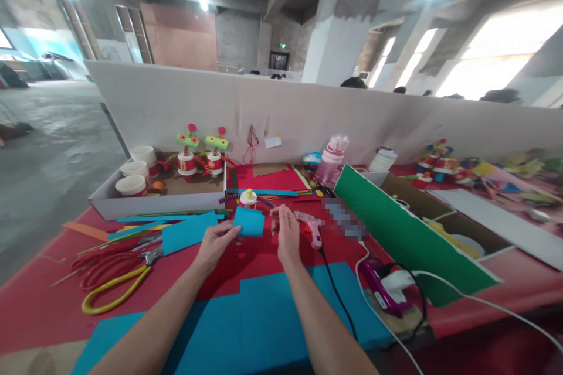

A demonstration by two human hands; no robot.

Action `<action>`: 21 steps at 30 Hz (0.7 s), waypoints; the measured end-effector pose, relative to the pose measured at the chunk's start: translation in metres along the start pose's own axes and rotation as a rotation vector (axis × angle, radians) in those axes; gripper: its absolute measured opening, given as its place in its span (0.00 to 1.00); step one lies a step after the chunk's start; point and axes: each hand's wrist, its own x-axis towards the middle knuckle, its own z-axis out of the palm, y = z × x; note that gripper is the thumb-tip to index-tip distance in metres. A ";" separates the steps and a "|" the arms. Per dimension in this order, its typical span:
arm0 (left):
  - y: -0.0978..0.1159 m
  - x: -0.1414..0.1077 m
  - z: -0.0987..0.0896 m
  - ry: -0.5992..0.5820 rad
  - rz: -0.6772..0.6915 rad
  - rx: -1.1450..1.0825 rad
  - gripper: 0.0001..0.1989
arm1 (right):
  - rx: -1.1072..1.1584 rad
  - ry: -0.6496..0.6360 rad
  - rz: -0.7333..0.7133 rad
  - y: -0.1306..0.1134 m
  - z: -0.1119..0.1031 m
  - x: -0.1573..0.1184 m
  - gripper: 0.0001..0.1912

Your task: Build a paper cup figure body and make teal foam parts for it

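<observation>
My left hand (pixel 219 241) pinches the left edge of a small blue paper piece (pixel 250 222), held above the red table. To its right, my right hand (pixel 285 233) is raised with its fingers apart and nothing in them, close to the paper's right edge. Directly behind the paper stands a white cup figure (pixel 248 198) with a yellow top and dark coiled arms. A pink glue gun (pixel 311 228) lies just right of my right hand. A larger blue sheet (pixel 189 232) rests left of my left hand.
Yellow-handled pliers (pixel 118 290) and red-handled scissors lie at the left. A white tray (pixel 158 205) holds cups and two finished figures. At the right are a green-sided box (pixel 409 234), a purple power strip (pixel 385 290) and cables. Blue sheets (pixel 264 316) cover the front edge.
</observation>
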 end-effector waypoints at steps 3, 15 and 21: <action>-0.004 0.002 -0.001 -0.013 0.074 0.063 0.18 | -0.063 -0.114 0.111 -0.008 0.001 -0.013 0.22; -0.001 -0.012 0.010 -0.176 -0.243 -0.350 0.20 | -0.070 -0.158 0.104 0.000 0.002 -0.036 0.19; -0.011 -0.007 0.006 -0.140 -0.178 -0.180 0.19 | -0.433 -0.009 -0.029 -0.007 -0.056 -0.016 0.21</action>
